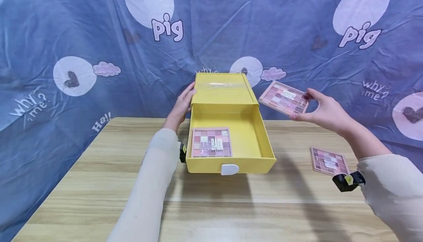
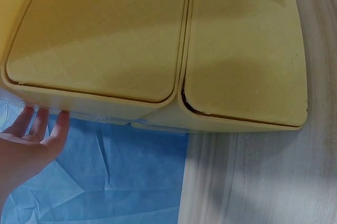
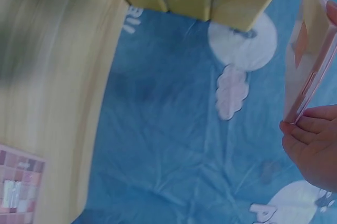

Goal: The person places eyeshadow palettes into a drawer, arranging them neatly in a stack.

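A yellow drawer box stands on the table with its drawer pulled out toward me. Inside the drawer, against its left and front walls, lies a pink eyeshadow palette. My left hand rests its fingertips on the box's left side; in the left wrist view, fingers touch the wall near its edge. To the right of the box, my right hand pinches a second palette between thumb and fingers, holding it tilted in the air. In the right wrist view this palette appears edge-on.
Another palette lies on the wooden table, below my right forearm. A blue printed cloth hangs behind the table. The drawer front bears a white pull tab.
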`<state>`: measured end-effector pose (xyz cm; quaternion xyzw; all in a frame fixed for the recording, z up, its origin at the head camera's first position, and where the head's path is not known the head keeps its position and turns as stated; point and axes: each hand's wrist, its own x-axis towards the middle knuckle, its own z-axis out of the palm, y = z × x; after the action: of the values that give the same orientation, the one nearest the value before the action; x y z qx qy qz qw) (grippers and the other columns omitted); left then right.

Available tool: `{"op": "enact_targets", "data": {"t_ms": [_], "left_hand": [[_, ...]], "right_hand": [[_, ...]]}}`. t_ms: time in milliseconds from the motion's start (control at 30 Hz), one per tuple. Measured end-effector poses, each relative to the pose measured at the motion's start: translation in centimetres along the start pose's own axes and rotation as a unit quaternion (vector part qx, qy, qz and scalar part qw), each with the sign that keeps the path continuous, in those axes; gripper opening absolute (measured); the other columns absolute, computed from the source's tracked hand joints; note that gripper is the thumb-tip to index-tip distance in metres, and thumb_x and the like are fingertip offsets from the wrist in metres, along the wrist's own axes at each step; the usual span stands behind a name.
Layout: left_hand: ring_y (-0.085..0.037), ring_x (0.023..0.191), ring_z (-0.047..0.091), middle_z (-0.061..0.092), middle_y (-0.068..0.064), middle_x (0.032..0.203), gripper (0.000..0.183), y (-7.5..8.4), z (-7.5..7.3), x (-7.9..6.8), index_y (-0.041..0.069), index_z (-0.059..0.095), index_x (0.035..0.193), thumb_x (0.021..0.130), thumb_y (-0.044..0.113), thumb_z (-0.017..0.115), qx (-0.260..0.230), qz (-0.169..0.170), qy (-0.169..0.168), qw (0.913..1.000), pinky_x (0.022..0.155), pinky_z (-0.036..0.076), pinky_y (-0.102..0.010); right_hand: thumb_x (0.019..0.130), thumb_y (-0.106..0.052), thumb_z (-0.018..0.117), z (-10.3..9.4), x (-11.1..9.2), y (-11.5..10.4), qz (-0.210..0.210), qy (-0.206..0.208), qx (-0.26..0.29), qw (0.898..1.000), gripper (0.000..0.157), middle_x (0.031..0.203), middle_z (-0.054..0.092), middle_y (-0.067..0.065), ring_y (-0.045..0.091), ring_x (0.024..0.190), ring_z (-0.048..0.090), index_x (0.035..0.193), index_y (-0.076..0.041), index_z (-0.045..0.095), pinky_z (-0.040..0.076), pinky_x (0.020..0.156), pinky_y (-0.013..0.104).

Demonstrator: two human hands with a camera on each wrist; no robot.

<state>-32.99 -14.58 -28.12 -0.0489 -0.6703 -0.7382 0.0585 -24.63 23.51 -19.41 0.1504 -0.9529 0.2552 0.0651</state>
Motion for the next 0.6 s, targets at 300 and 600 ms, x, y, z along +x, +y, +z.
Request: {"op": "enact_targets", "data": {"t_ms": [300,600], "left_hand": [[-0.020,0.109,0.043,0.040,-0.003,0.129,0.046,0.0,0.1,0.0,0.028,0.037,0.132,0.087,0.032,0.047,-0.001,-0.001,-0.001,1.0000,0.081,0.038,-0.041],[-0.019,0.107,0.044,0.041,-0.001,0.128,0.046,-0.2,0.0,0.2,0.029,0.039,0.131,0.086,0.034,0.048,0.001,-0.002,0.005,1.0000,0.079,0.039,-0.040]], "right_hand": [[0.063,-0.037,0.075,0.4,0.0,-3.5,-0.030,-0.006,0.018,0.999,0.100,0.125,0.037,0.020,0.038,0.118,0.025,0.136,-0.001,0.018,0.021,0.089,0.054],[0.059,-0.040,0.076,1.7,-0.1,-6.9,-0.054,-0.019,0.023,0.998,0.103,0.133,0.029,0.019,0.036,0.121,0.023,0.138,-0.007,0.019,0.022,0.090,0.054]]}}
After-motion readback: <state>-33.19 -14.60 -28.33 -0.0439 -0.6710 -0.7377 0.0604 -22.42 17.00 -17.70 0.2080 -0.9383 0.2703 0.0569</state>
